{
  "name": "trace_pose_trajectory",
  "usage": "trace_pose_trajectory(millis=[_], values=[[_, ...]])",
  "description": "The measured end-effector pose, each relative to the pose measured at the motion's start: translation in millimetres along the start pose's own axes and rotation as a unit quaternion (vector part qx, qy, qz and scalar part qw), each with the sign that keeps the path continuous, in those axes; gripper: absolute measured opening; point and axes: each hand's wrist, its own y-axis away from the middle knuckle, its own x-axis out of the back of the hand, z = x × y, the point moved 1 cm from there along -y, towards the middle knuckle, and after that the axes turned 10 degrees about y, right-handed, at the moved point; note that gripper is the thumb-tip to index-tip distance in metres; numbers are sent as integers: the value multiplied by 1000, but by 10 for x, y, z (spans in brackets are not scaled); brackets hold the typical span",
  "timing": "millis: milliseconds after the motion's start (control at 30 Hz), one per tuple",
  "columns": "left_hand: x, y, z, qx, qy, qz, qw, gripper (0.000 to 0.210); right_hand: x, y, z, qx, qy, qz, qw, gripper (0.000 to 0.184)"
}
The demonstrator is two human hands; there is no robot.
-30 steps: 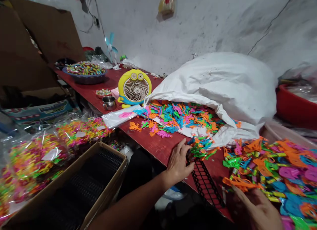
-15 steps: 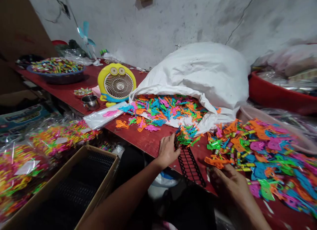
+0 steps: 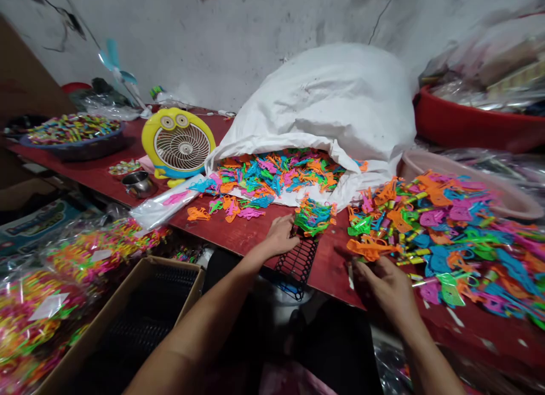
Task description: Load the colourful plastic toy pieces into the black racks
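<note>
A black plastic grid rack (image 3: 296,261) lies over the table's front edge, its near end sticking out. Small toys (image 3: 314,214) in several colours are packed at its far end. My left hand (image 3: 281,236) is closed around the rack's left side beside these toys; some fingertips are hidden. My right hand (image 3: 386,278) is at the near left of a big heap of colourful plastic toys (image 3: 447,236). An orange plastic toy gun (image 3: 371,248) sits at its thumb and fingers, which look pinched on it.
Behind lies a white sack (image 3: 327,94) spilling similar toys. Further left are a yellow fan (image 3: 179,142), a metal cup (image 3: 138,185) and a blue basin (image 3: 76,148). A carton of black racks (image 3: 149,304) and filled bags (image 3: 93,242) stand low left. A red tub (image 3: 477,125) is back right.
The rack's near end has swung left and now sticks further out over the edge. My left hand stays on it. My right hand remains by the orange toy gun. The camera view has shifted.
</note>
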Motion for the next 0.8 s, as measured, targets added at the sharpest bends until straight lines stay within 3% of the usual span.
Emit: trace_pose_trajectory(millis=[100, 200, 500, 667, 800], values=[[41, -24, -4, -8, 15, -20, 1000, 53, -134, -3, -32, -46, -87, -32, 995, 39], [40, -45, -28, 3, 19, -29, 999, 54, -318, -7, -51, -56, -132, -52, 988, 43], [-2, -95, -96, 12, -13, -74, 997, 36, -677, 21, -72, 87, -67, 0, 994, 30], [-3, -89, -75, 31, -31, -86, 995, 18, -754, -6, -157, 83, -16, 5, 996, 26], [-12, -80, -87, 12, -17, -89, 996, 17, -779, -16, -120, 58, -19, -1, 998, 28]])
